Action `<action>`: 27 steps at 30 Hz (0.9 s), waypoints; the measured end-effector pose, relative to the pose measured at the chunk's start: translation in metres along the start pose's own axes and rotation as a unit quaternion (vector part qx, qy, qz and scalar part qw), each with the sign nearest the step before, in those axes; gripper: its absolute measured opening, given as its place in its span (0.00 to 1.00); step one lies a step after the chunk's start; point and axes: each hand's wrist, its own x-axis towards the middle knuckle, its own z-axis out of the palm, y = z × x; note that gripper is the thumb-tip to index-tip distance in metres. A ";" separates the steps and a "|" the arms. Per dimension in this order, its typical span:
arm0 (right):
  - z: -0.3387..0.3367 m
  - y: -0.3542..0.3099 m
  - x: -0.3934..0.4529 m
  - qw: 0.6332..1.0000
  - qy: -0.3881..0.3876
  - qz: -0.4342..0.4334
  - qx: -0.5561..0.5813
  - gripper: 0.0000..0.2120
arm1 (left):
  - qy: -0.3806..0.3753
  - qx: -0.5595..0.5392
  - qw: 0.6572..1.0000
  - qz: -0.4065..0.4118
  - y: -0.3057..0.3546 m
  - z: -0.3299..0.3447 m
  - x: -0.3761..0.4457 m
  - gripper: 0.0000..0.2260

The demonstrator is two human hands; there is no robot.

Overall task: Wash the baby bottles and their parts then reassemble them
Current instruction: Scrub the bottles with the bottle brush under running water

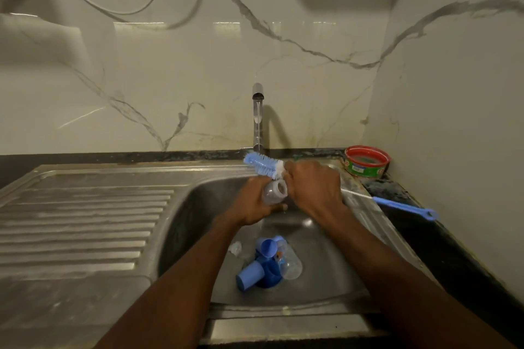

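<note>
Left fingers: wrapped round a clear baby bottle [273, 193], held by the left hand [255, 204] over the back of the sink [326, 278], its open neck turned toward the right hand.
Right fingers: closed on the bottle brush [263, 165] by the right hand [312, 184]; the bristle head is seen above the bottle's mouth, outside it.
Tap [258, 116]: a thin stream is seen running.
Sink floor: a second clear bottle [290, 262] is left lying by the drain, among blue caps and collars [262, 266]; a small clear part [235, 248] lies beside them.
Right edge of the worktop: a thin blue brush [397, 205] is laid there; a red-rimmed tub [366, 161] stands at the back corner.
Progress: judged early; one bottle is being scrubbed, the rest remain unwashed, nothing is reassembled.
</note>
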 end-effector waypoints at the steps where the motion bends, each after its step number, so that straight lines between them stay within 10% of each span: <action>1: -0.001 0.004 0.001 1.000 0.004 0.008 0.019 0.12 | 0.017 -0.026 1.000 -0.004 0.000 -0.002 0.001 0.24; 7: -0.004 0.021 -0.013 0.998 0.012 0.004 0.064 0.15 | 0.113 -0.183 0.973 -0.080 -0.004 -0.016 0.003 0.25; 12: -0.003 0.007 -0.012 0.998 0.003 0.020 0.058 0.14 | 0.034 -0.227 0.968 -0.096 0.004 -0.005 0.001 0.23; 21: -0.004 0.000 -0.020 0.997 -0.020 0.044 0.062 0.14 | 0.136 -0.171 0.967 -0.129 -0.006 -0.001 0.003 0.28; 27: -0.008 -0.004 -0.009 0.993 -0.051 0.086 0.059 0.12 | 0.068 -0.079 0.993 -0.063 0.005 0.008 0.003 0.26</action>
